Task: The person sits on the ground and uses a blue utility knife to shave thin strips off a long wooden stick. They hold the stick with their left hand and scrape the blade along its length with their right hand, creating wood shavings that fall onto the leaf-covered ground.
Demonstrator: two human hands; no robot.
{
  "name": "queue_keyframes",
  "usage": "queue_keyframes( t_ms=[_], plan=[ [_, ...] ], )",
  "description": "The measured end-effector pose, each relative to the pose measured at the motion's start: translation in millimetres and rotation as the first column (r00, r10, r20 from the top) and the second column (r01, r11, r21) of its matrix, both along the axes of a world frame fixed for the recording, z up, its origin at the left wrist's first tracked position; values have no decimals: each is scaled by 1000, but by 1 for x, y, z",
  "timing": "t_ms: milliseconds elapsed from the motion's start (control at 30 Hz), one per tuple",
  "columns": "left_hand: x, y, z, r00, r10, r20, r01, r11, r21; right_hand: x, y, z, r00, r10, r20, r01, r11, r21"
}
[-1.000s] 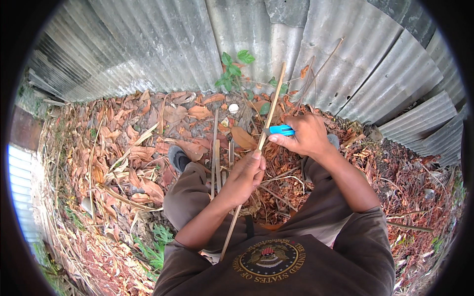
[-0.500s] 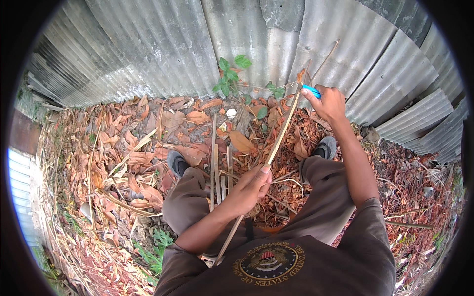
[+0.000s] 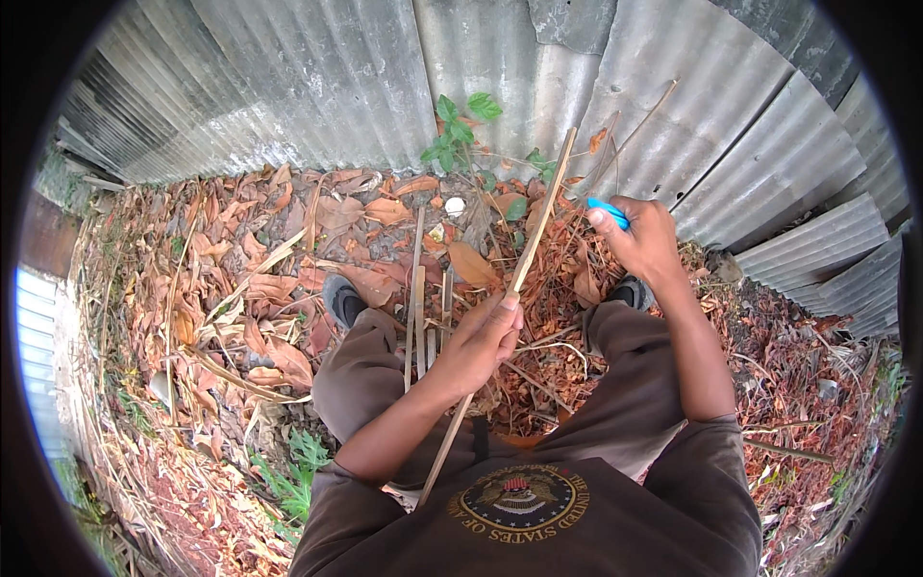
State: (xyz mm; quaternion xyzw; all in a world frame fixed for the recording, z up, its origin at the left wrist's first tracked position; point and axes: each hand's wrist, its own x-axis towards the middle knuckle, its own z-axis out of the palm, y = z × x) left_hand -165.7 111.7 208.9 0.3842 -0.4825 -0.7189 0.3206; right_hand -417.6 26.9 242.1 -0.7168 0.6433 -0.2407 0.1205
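Observation:
My left hand (image 3: 481, 338) is closed around a long, thin wooden strip (image 3: 546, 216). The strip slants from my lap up to the far right, its upper face pale and its far end free. Off to the right of that end, my right hand (image 3: 642, 238) grips a small tool with a bright blue handle (image 3: 608, 213). Its working end cannot be made out, and the tool is apart from the strip. Several similar wooden strips (image 3: 419, 313) lie on the ground between my feet.
A corrugated metal fence (image 3: 288, 87) runs across the far side. A green leafy plant (image 3: 450, 144) and thin dry twigs (image 3: 646, 120) stand against it. Dry brown leaves (image 3: 274, 288) cover the ground, with a small white round object (image 3: 455, 207) among them.
My right hand with the blue-handled tool has come down and away from the strip's far end, where it was before. The strip has tipped more upright, still in my left hand.

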Motion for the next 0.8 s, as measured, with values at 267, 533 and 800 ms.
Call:
queue_keyframes(
  t_ms=[267,533,800],
  plan=[
    [-2,-1,6,991,86,103,-73,989,-128,38,18,-5,956,255,-142,-274,953,-131],
    [-1,4,5,948,120,296,-53,973,-226,33,8,-23,961,223,-165,-262,926,-271],
    [-4,22,7,979,34,200,-2,988,-157,-6,-47,-19,984,-158,-85,144,978,-150]
  ],
)
